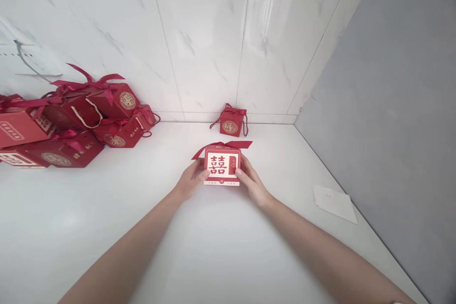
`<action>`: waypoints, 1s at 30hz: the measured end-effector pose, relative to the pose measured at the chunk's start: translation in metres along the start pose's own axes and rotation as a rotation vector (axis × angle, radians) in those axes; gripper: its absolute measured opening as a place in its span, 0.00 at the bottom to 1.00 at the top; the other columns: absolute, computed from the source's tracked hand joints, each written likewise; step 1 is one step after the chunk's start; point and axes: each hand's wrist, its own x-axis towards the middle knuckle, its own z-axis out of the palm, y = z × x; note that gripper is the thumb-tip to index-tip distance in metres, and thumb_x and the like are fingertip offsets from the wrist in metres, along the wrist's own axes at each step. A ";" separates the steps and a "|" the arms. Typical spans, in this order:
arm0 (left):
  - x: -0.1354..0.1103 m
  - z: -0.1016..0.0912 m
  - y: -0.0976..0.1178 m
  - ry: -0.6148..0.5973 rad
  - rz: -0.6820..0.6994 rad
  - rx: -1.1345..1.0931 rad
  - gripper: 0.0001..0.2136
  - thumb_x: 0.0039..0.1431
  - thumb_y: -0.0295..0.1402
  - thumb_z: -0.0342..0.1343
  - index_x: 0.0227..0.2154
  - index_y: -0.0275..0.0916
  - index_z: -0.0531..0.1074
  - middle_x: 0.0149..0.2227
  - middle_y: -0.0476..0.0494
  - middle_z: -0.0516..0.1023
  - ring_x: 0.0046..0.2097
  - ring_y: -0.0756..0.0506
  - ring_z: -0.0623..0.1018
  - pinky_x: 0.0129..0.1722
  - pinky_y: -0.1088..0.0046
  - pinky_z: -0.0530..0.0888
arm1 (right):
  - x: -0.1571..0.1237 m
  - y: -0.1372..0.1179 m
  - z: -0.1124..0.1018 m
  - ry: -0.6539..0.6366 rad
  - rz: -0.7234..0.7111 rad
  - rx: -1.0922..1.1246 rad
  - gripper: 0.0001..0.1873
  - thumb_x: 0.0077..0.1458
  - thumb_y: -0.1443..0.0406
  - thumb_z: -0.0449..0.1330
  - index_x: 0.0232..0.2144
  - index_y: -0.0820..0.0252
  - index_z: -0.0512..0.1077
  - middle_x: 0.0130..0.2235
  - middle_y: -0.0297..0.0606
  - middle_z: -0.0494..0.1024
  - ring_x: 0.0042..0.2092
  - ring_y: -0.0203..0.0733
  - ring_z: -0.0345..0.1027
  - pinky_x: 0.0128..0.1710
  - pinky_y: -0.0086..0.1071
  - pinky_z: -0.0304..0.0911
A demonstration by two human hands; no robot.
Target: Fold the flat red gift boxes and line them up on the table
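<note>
A small red gift box with a white panel, a red double-happiness character and a red ribbon on top sits on the white table, centre of view. My left hand grips its left side with the thumb near the front corner. My right hand holds its right side, fingers curled against the box. Both hands are closed on it. A second small red box with a ribbon handle and a gold round emblem stands behind, close to the tiled wall.
A heap of several red gift boxes with ribbons and rope handles lies at the far left against the wall. A white paper sheet lies near the table's right edge. A grey wall borders the right side.
</note>
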 end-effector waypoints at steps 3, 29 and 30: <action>0.000 -0.001 -0.003 0.005 0.007 -0.005 0.28 0.59 0.54 0.51 0.52 0.37 0.67 0.54 0.36 0.74 0.53 0.35 0.74 0.53 0.56 0.71 | 0.001 0.003 -0.001 0.002 0.010 0.012 0.33 0.62 0.52 0.57 0.66 0.44 0.53 0.66 0.36 0.61 0.65 0.49 0.55 0.64 0.48 0.55; 0.023 -0.028 0.031 0.590 0.198 0.023 0.24 0.57 0.54 0.54 0.47 0.40 0.67 0.54 0.38 0.71 0.50 0.43 0.75 0.46 0.66 0.73 | 0.005 0.015 -0.004 0.074 0.061 -0.041 0.44 0.55 0.51 0.64 0.66 0.47 0.47 0.64 0.44 0.60 0.59 0.50 0.63 0.59 0.50 0.63; 0.026 -0.043 0.053 0.731 0.274 0.044 0.23 0.55 0.52 0.59 0.45 0.39 0.67 0.51 0.39 0.72 0.47 0.45 0.76 0.43 0.68 0.74 | 0.006 0.017 -0.004 0.073 0.055 -0.038 0.44 0.55 0.51 0.64 0.66 0.47 0.47 0.63 0.44 0.61 0.59 0.50 0.63 0.59 0.50 0.63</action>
